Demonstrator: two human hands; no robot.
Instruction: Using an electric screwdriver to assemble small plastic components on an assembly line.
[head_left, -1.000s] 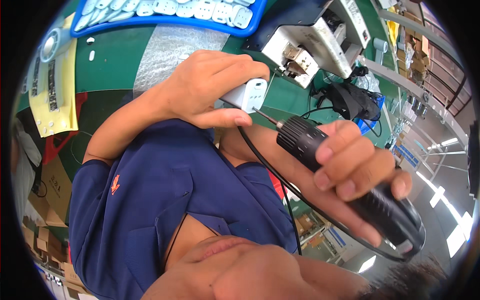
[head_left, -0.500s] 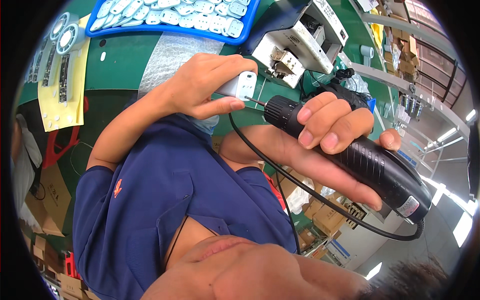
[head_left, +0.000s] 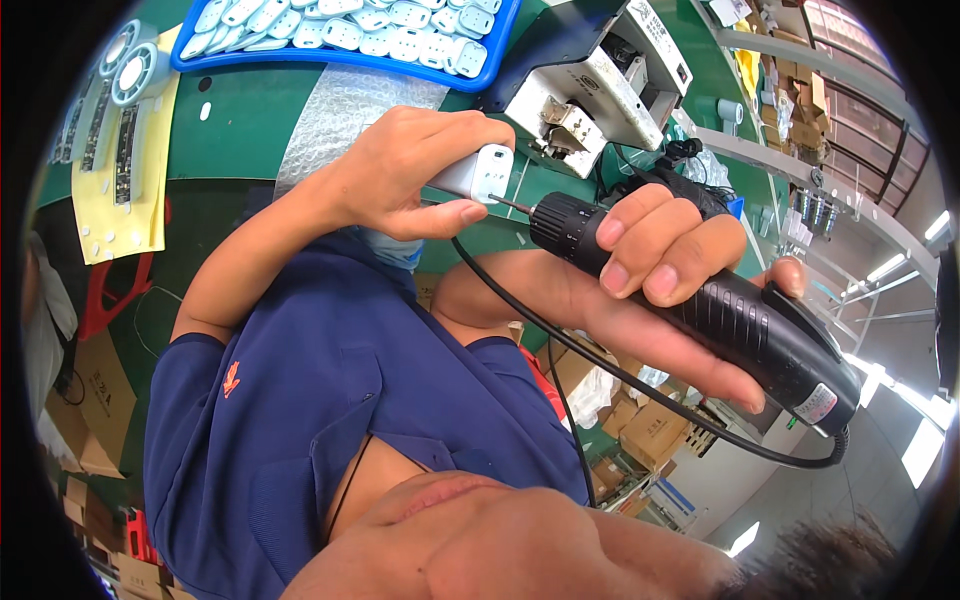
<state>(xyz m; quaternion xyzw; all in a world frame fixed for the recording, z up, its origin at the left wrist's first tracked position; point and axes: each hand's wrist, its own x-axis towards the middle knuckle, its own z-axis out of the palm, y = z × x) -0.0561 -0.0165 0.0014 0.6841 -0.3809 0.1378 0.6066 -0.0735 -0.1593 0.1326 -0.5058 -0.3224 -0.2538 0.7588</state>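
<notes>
Over there a blue tray [head_left: 505, 45] is heaped with pale covers [head_left: 408, 44]; near it the left hand [head_left: 415, 165] pinches a white housing [head_left: 490, 172], the right hand [head_left: 655, 262] clasps a black screwdriver [head_left: 745, 320], bit [head_left: 511, 204] at the housing's end

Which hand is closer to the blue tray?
Left. The left hand is just below the blue tray in the picture; the right hand is farther, down and to its right.

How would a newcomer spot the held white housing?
Find the blue tray at the top, then the left hand below it. The white housing juts from that hand; unlike the pale pieces in the tray, it has the black screwdriver pointing at its end face.
</notes>
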